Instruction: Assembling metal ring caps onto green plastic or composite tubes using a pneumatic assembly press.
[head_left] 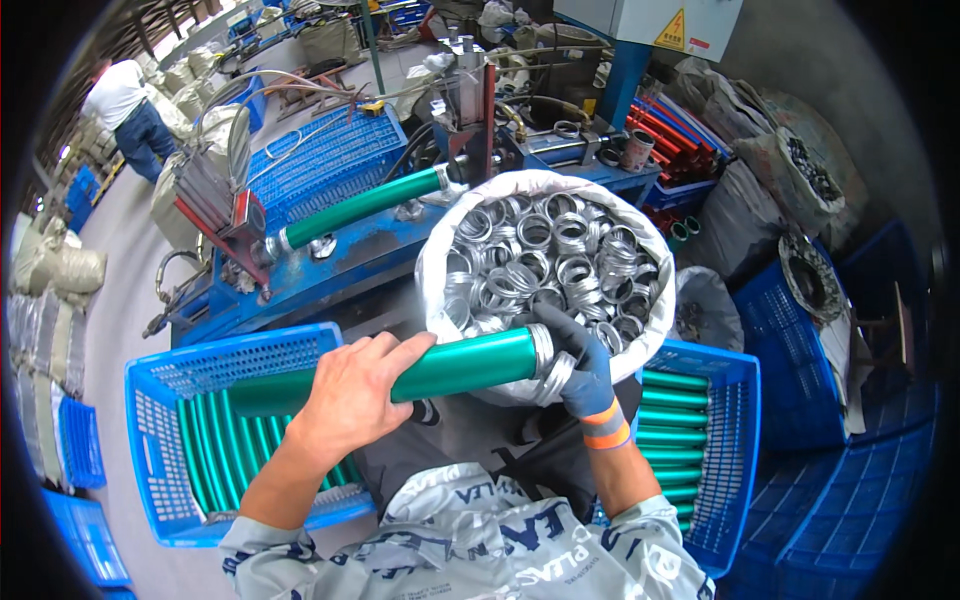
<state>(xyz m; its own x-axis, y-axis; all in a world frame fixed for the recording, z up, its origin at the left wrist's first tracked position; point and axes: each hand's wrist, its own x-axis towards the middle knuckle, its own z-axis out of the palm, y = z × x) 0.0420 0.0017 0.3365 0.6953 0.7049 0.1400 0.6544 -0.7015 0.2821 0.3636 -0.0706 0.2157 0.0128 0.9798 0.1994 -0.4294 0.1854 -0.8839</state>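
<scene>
My bare left hand [356,392] is wrapped over the middle of a shiny green metal tube [470,364], which lies level across my lap. On my right hand [578,362] is a grey-blue work glove with an orange-striped cuff. Its fingers are closed around silver threaded metal rings [557,378], beside the tube's right end. A silver ring [541,350] sits at that end; I cannot tell how far it is seated. Just beyond my hands stands a white sack [432,275] full of similar loose rings [535,232].
Blue crates of green tubes stand at left [140,440] and right [745,450]. Ahead, a blue machine bench [340,262] has another green tube [365,208] clamped in it. A grey electrical box [640,22] hangs above. Far left, a person [130,110] faces away.
</scene>
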